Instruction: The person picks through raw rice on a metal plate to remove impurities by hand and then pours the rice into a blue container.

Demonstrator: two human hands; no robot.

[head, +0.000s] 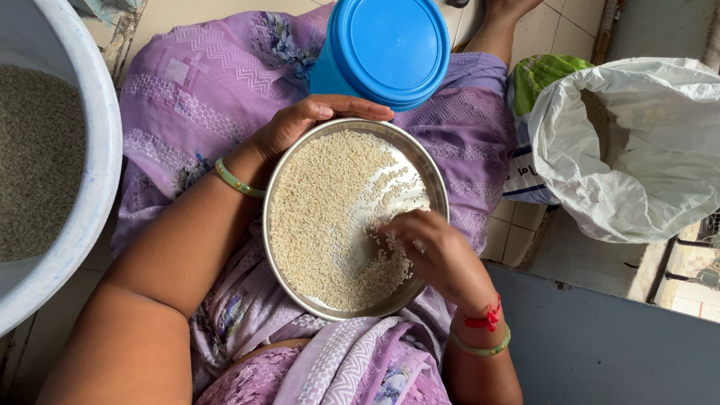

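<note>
I see a round steel plate [431, 178] resting on the lap, over purple patterned cloth [205, 85]. The plate holds a layer of pale rice grains [325, 208], spread thickest on its left half, with bare metal showing at the upper right. My left hand [306, 120] grips the plate's upper left rim, fingers curled over the edge. My right hand [438, 253] lies on the grains at the plate's right side, fingers bent down into them; I cannot tell whether it pinches anything.

Beyond the plate stands a blue plastic jar [387, 40] with its lid on; its contents are hidden. At left, a large pale tub [94, 118], cut off by the frame, holds more grain [7, 163]. At right, a white sack [642, 158] lies open; its contents are hard to make out.
</note>
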